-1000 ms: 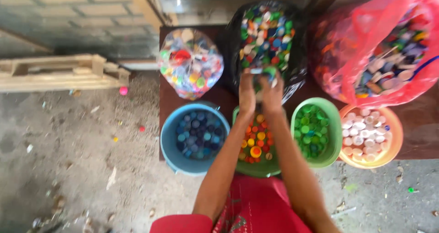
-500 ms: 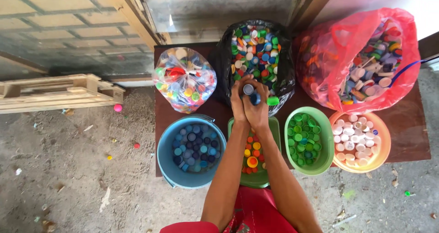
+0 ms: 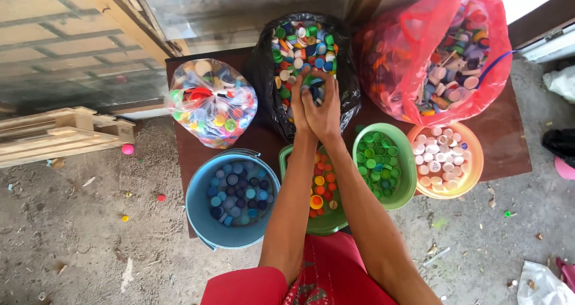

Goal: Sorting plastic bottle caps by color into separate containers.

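Here, in the head view, both hands are seen pressed side by side inside the black bag [image 3: 272, 95] of mixed bottle caps [image 3: 299, 44], at the far middle of the dark table [image 3: 509, 155]; the left hand [image 3: 299, 110] and the right hand [image 3: 326, 110] are touching each other, fingers stretched forward and slightly curled down into the caps; whether any cap is really pinched cannot be told, because the fingertips are hidden among them.

As a judgement, the sorting is partly done; the blue bucket [image 3: 200, 212] is already holding blue caps, the dark green basin [image 3: 326, 221] under the forearms holds orange, red and yellow ones, the light green bowl [image 3: 407, 179] holds green ones, and the orange bowl [image 3: 473, 167] holds white ones; none of them is filled to the rim. Much is left; the black bag is nearly full, the red bag [image 3: 395, 65] to the right is full also, and the clear bag [image 3: 209, 107] to the left is closed.

The black bag is standing upright with its mouth opened toward the camera; its long axis is running up and down; the caps inside lie in all directions.
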